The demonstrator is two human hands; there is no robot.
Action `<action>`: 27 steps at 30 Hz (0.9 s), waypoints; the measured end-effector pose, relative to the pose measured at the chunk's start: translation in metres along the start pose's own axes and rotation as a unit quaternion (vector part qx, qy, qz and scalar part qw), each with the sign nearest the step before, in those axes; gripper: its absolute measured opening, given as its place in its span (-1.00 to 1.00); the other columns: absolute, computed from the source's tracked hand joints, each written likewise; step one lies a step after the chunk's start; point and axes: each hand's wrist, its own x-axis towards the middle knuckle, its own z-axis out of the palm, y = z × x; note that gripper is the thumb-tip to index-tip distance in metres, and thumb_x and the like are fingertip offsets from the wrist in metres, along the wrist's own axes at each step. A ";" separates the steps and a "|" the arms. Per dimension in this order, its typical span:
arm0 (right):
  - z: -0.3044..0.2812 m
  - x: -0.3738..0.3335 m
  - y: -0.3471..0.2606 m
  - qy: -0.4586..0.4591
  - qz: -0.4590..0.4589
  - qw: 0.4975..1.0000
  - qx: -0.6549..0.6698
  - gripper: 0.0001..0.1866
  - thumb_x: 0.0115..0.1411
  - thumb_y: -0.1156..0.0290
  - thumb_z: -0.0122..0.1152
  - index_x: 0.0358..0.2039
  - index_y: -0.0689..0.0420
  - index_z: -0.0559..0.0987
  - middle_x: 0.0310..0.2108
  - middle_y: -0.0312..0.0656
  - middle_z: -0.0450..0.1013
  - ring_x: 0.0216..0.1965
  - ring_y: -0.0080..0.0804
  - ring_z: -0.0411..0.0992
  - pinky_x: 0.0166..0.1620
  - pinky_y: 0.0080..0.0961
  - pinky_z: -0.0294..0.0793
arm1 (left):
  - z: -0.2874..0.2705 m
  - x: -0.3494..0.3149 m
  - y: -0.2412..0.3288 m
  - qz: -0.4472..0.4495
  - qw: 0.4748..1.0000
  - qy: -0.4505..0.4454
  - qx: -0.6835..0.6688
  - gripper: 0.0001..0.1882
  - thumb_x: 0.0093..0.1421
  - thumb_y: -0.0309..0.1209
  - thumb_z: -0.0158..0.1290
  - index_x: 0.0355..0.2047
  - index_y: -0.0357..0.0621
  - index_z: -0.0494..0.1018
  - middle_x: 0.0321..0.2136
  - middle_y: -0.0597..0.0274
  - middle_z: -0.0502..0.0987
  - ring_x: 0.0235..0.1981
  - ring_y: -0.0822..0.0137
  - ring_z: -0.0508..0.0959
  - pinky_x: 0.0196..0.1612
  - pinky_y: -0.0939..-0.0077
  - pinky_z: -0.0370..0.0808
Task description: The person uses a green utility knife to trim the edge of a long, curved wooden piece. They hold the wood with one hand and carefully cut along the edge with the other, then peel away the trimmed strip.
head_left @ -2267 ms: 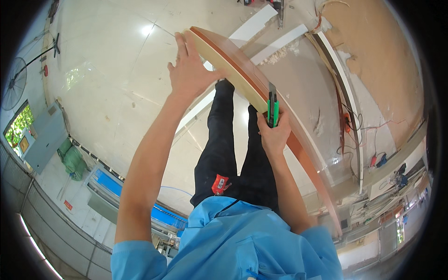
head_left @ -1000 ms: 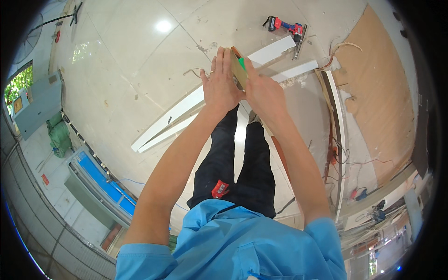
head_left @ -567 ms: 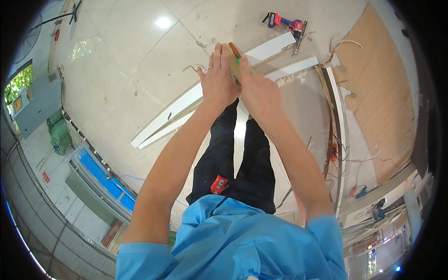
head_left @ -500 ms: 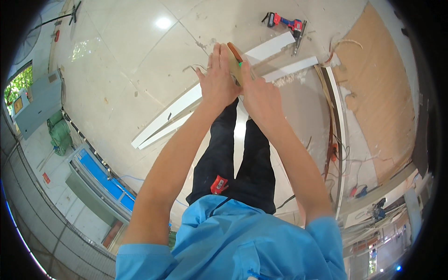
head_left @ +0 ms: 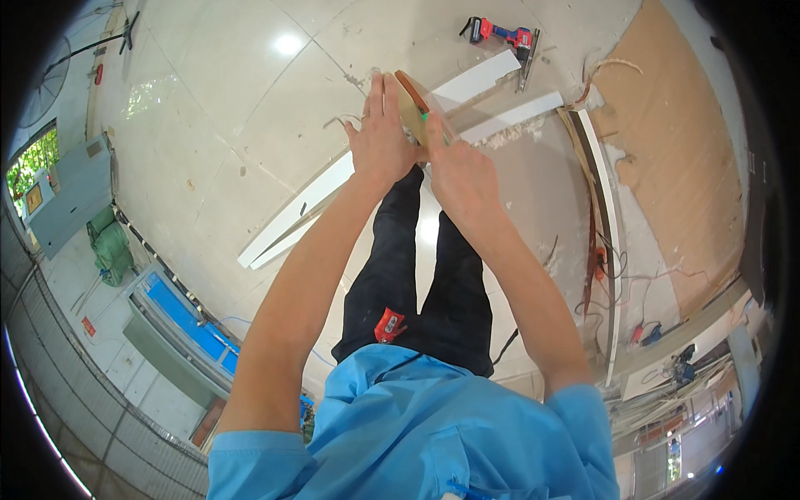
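My left hand (head_left: pixel 382 142) is at the upper middle, its fingers stretched out together along a pale yellowish flat piece (head_left: pixel 408 111). A reddish-brown strip (head_left: pixel 411 90) runs along that piece's far right edge. My right hand (head_left: pixel 457 171) is against the same piece on its right side, index finger pointing forward and the other fingers curled in. By that fingertip shows a small green part (head_left: pixel 424 117) of something held, mostly covered by the hand. White boards (head_left: pixel 308 208) lie on the floor under and beyond my hands.
A red and blue cordless drill (head_left: pixel 504 35) lies beyond a white strip (head_left: pixel 477 81). Wood shavings (head_left: pixel 508 133) lie near the boards. At right is a large brown sheet (head_left: pixel 683 142); at left stands a grey cabinet (head_left: pixel 75 196). A red tape measure (head_left: pixel 388 325) hangs at my waist.
The whole view has shifted slightly, so the floor things sit a little to the left. Both hands keep nearly the same pose on the flat piece.
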 end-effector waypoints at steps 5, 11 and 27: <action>0.001 0.000 0.001 -0.013 0.003 1.000 -0.001 -0.27 0.31 0.50 0.10 0.50 0.17 0.22 -0.40 0.18 0.60 -0.33 0.15 0.67 -0.27 0.01 0.64 | -0.006 0.000 0.005 -0.029 0.999 -0.033 -0.028 0.41 -0.07 -0.01 0.56 0.60 -0.02 -0.13 0.64 0.18 -0.15 0.56 0.02 0.17 0.40 -0.62 0.19; -0.001 -0.002 -0.001 -0.019 0.007 1.000 -0.015 -0.28 0.32 0.50 0.07 0.50 0.15 0.22 -0.34 0.24 0.60 -0.29 0.18 0.67 -0.24 0.04 0.63 | -0.010 0.000 0.007 -0.031 0.997 -0.044 -0.047 0.46 -0.15 0.02 0.60 0.60 -0.03 -0.12 0.64 0.18 -0.15 0.55 0.02 0.19 0.38 -0.61 0.23; -0.010 -0.007 0.001 -0.031 0.004 0.999 -0.030 -0.23 0.30 0.52 0.11 0.53 0.14 0.21 -0.35 0.20 0.61 -0.33 0.17 0.66 -0.27 0.04 0.64 | -0.006 -0.001 0.004 -0.019 0.998 -0.022 -0.064 0.58 -0.30 -0.05 0.67 0.60 -0.09 -0.14 0.63 0.13 -0.14 0.50 -0.08 0.27 0.32 -0.59 0.33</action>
